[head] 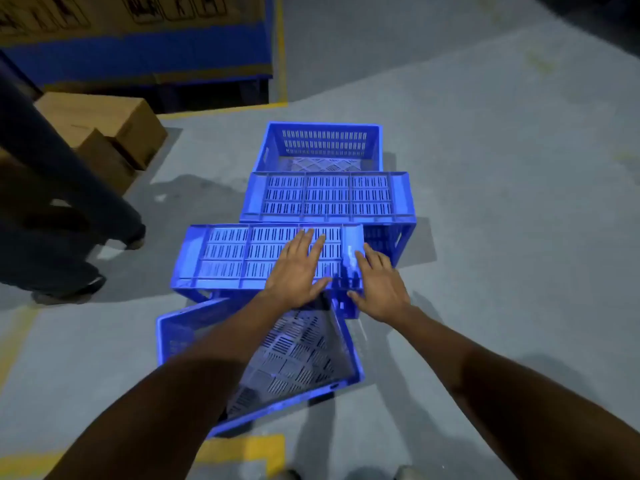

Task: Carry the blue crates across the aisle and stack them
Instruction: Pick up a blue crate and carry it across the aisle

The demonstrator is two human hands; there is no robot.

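Several blue slotted crates lie on the grey floor in a rough row. The nearest crate [173, 341] stands upright and open, turned at an angle. Beyond it an overturned crate [225, 251] shows its slotted bottom. My left hand [298, 271] rests flat on that bottom near its right end, fingers spread. My right hand [377, 289] lies open at the crate's right corner, fingers touching its edge. A second overturned crate [329, 195] sits behind, and an upright open crate [325, 143] is farthest.
Another person's dark trouser legs and shoes [69, 237] stand at the left. Cardboard boxes [114, 126] sit behind them, before a blue pallet stack [138, 57]. Yellow floor lines [242, 452] mark the near floor. Open grey floor [519, 202] stretches to the right.
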